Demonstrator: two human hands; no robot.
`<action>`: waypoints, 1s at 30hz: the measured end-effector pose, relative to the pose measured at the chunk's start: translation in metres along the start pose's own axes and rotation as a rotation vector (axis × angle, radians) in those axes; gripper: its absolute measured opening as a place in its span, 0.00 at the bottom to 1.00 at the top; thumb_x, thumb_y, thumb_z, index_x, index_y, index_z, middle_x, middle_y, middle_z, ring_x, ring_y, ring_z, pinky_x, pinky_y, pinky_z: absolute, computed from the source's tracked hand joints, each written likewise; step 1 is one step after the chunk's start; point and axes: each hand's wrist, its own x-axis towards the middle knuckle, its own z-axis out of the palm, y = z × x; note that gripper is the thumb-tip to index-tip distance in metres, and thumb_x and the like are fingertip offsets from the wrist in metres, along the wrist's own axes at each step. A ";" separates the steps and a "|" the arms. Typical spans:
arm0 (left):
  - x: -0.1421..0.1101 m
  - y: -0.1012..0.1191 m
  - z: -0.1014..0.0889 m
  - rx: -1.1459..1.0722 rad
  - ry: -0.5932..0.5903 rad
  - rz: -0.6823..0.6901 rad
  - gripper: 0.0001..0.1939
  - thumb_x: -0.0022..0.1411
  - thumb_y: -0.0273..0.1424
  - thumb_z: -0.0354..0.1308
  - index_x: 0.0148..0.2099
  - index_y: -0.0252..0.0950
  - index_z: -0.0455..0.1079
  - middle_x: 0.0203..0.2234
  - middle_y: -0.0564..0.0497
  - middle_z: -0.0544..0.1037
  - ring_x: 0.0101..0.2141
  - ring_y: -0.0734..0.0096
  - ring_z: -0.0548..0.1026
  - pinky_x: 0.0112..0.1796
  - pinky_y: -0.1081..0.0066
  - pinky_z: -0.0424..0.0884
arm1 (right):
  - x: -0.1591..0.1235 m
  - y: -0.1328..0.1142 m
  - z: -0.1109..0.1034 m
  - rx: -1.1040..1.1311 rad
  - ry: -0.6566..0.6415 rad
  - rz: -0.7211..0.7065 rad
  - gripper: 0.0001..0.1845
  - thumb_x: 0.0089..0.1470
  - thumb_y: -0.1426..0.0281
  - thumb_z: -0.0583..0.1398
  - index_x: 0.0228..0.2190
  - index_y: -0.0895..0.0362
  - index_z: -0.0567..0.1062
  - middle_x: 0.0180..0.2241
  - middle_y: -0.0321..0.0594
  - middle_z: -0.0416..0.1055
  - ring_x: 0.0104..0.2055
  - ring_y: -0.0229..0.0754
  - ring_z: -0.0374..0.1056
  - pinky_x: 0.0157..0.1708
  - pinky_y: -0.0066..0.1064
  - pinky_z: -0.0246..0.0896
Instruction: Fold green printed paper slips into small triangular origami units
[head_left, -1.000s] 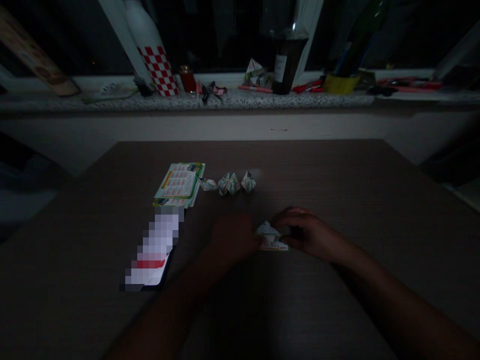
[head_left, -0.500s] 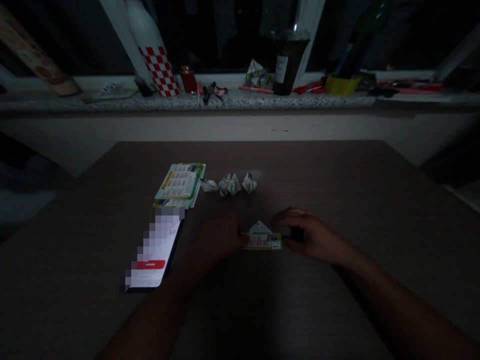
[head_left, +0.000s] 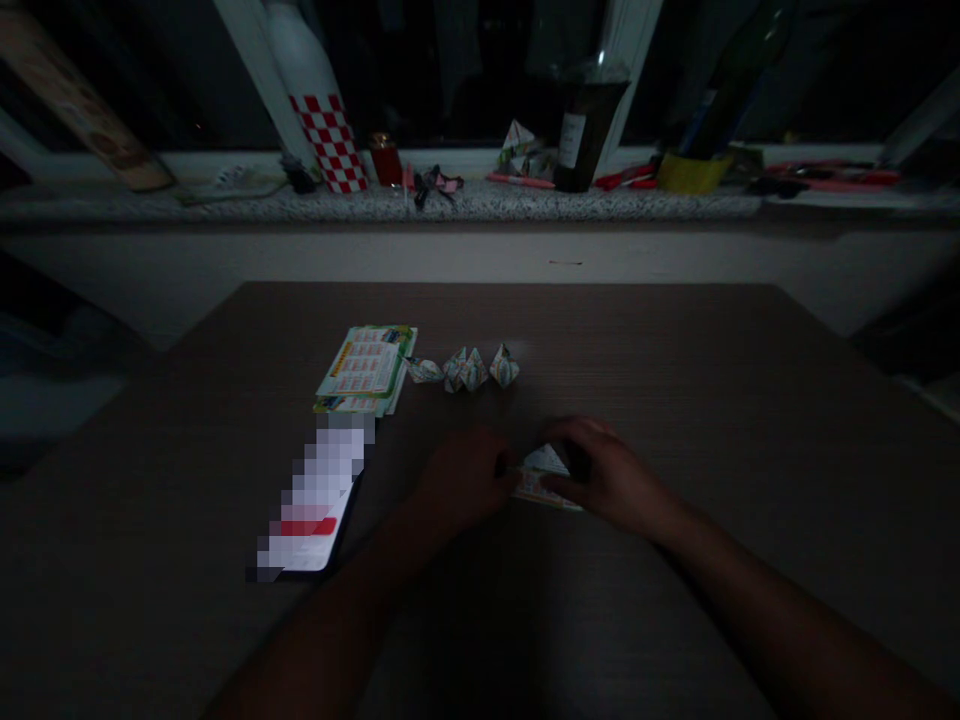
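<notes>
While my left hand (head_left: 465, 478) pins the folded paper (head_left: 541, 478) on the bench (head_left: 675, 380), my right hand (head_left: 600, 475) has slid over it; both sets of fingers press closed upon it, creasing.

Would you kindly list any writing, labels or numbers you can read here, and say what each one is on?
No text can be read in this dim view.
Stack of printed sheets: rows of print, too small to read.
Folded paper between the left hand and right hand: print blurred.
Phone: screen pixelated.
Dark bottle on the windowsill: pale label, illegible.
White bottle: red checks only, no words.
</notes>
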 end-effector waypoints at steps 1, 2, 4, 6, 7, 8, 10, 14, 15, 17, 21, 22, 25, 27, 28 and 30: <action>0.001 0.001 0.000 -0.053 0.012 0.007 0.06 0.56 0.33 0.58 0.32 0.36 0.72 0.31 0.50 0.77 0.33 0.65 0.74 0.33 0.70 0.66 | -0.001 0.001 0.001 0.067 0.023 0.048 0.17 0.46 0.69 0.66 0.39 0.53 0.70 0.36 0.40 0.73 0.38 0.45 0.69 0.40 0.39 0.65; 0.001 0.002 0.000 -0.115 0.022 0.004 0.06 0.57 0.33 0.58 0.33 0.36 0.71 0.30 0.51 0.77 0.32 0.66 0.74 0.33 0.70 0.66 | -0.001 0.002 0.002 0.148 0.044 0.093 0.16 0.47 0.70 0.65 0.39 0.53 0.69 0.32 0.37 0.73 0.35 0.43 0.70 0.36 0.35 0.65; 0.002 0.005 -0.001 -0.250 0.053 -0.022 0.06 0.57 0.33 0.58 0.34 0.36 0.71 0.29 0.52 0.77 0.31 0.68 0.74 0.32 0.71 0.67 | -0.002 0.002 0.003 0.349 0.078 0.158 0.16 0.48 0.70 0.64 0.40 0.52 0.67 0.29 0.34 0.72 0.32 0.40 0.70 0.33 0.31 0.66; 0.003 0.007 -0.001 -0.380 0.103 -0.058 0.07 0.56 0.33 0.60 0.36 0.36 0.71 0.30 0.53 0.77 0.32 0.69 0.75 0.33 0.71 0.68 | -0.003 0.001 0.003 0.553 0.109 0.207 0.18 0.48 0.70 0.64 0.40 0.52 0.65 0.29 0.34 0.73 0.32 0.39 0.71 0.33 0.31 0.67; 0.003 0.008 -0.002 -0.445 0.121 -0.071 0.08 0.54 0.32 0.62 0.37 0.36 0.71 0.31 0.53 0.78 0.32 0.70 0.75 0.34 0.71 0.69 | -0.003 0.000 0.002 0.637 0.123 0.230 0.19 0.47 0.69 0.65 0.40 0.53 0.65 0.29 0.34 0.73 0.32 0.39 0.72 0.33 0.31 0.67; 0.003 0.009 -0.002 -0.510 0.134 -0.081 0.09 0.53 0.31 0.63 0.38 0.36 0.70 0.32 0.53 0.78 0.34 0.70 0.75 0.35 0.72 0.70 | -0.002 -0.001 0.001 0.705 0.130 0.251 0.19 0.46 0.69 0.66 0.39 0.53 0.65 0.29 0.34 0.74 0.32 0.39 0.72 0.33 0.31 0.67; 0.003 0.009 -0.002 -0.617 0.147 -0.105 0.13 0.51 0.29 0.65 0.40 0.35 0.70 0.33 0.52 0.78 0.35 0.69 0.76 0.37 0.71 0.71 | -0.002 -0.003 -0.002 0.790 0.129 0.290 0.20 0.45 0.67 0.67 0.38 0.53 0.65 0.29 0.34 0.75 0.31 0.39 0.73 0.32 0.31 0.68; 0.003 0.007 0.000 -0.708 0.160 -0.119 0.19 0.48 0.28 0.66 0.43 0.35 0.69 0.32 0.52 0.78 0.34 0.70 0.77 0.37 0.71 0.71 | -0.001 -0.006 -0.005 0.866 0.113 0.345 0.21 0.43 0.66 0.68 0.37 0.52 0.66 0.29 0.34 0.76 0.30 0.40 0.74 0.31 0.32 0.69; 0.003 0.007 0.001 -0.718 0.165 -0.107 0.19 0.48 0.28 0.67 0.43 0.35 0.69 0.32 0.52 0.78 0.34 0.70 0.76 0.36 0.71 0.71 | -0.001 -0.007 -0.006 0.875 0.112 0.355 0.21 0.43 0.65 0.69 0.37 0.52 0.66 0.29 0.34 0.76 0.30 0.40 0.74 0.31 0.32 0.69; 0.003 0.006 0.002 -0.740 0.172 -0.091 0.17 0.48 0.27 0.66 0.42 0.35 0.69 0.31 0.53 0.77 0.33 0.71 0.76 0.35 0.72 0.70 | -0.001 -0.008 -0.006 0.884 0.115 0.363 0.22 0.41 0.64 0.69 0.37 0.52 0.66 0.28 0.34 0.76 0.29 0.40 0.74 0.30 0.32 0.69; 0.004 0.005 0.001 -0.863 0.159 -0.143 0.16 0.45 0.27 0.68 0.37 0.34 0.69 0.24 0.56 0.73 0.26 0.76 0.72 0.28 0.76 0.67 | -0.001 -0.010 -0.007 0.914 0.119 0.358 0.22 0.41 0.66 0.70 0.36 0.53 0.67 0.28 0.34 0.76 0.28 0.38 0.74 0.30 0.29 0.68; 0.005 0.005 0.001 -0.902 0.154 -0.164 0.16 0.43 0.27 0.69 0.35 0.34 0.69 0.23 0.57 0.72 0.25 0.77 0.71 0.27 0.76 0.66 | -0.001 -0.010 -0.008 0.930 0.115 0.360 0.22 0.41 0.67 0.70 0.36 0.53 0.67 0.28 0.33 0.77 0.28 0.37 0.74 0.30 0.28 0.68; 0.006 0.005 -0.001 -1.006 0.151 -0.221 0.16 0.40 0.26 0.70 0.32 0.33 0.68 0.22 0.58 0.73 0.24 0.77 0.71 0.26 0.77 0.65 | 0.000 -0.011 -0.010 0.972 0.120 0.363 0.21 0.41 0.69 0.70 0.36 0.53 0.68 0.27 0.33 0.77 0.28 0.36 0.73 0.29 0.26 0.68; 0.006 0.006 -0.001 -1.083 0.160 -0.245 0.17 0.39 0.25 0.70 0.33 0.33 0.68 0.22 0.57 0.74 0.25 0.76 0.73 0.27 0.77 0.67 | 0.000 -0.010 -0.011 0.988 0.119 0.364 0.21 0.41 0.70 0.70 0.36 0.53 0.68 0.27 0.32 0.76 0.28 0.36 0.74 0.30 0.26 0.68; 0.007 0.007 -0.001 -1.121 0.167 -0.247 0.17 0.40 0.25 0.70 0.34 0.33 0.69 0.23 0.56 0.75 0.26 0.76 0.73 0.28 0.76 0.67 | 0.000 -0.009 -0.012 0.994 0.111 0.362 0.21 0.41 0.70 0.70 0.37 0.53 0.68 0.28 0.33 0.77 0.29 0.36 0.74 0.31 0.27 0.68; 0.006 0.008 0.000 -1.186 0.199 -0.238 0.18 0.40 0.25 0.70 0.35 0.33 0.68 0.24 0.56 0.77 0.26 0.76 0.74 0.29 0.76 0.69 | 0.000 -0.008 -0.011 1.000 0.082 0.353 0.22 0.42 0.70 0.70 0.38 0.53 0.68 0.29 0.34 0.77 0.30 0.38 0.74 0.31 0.29 0.69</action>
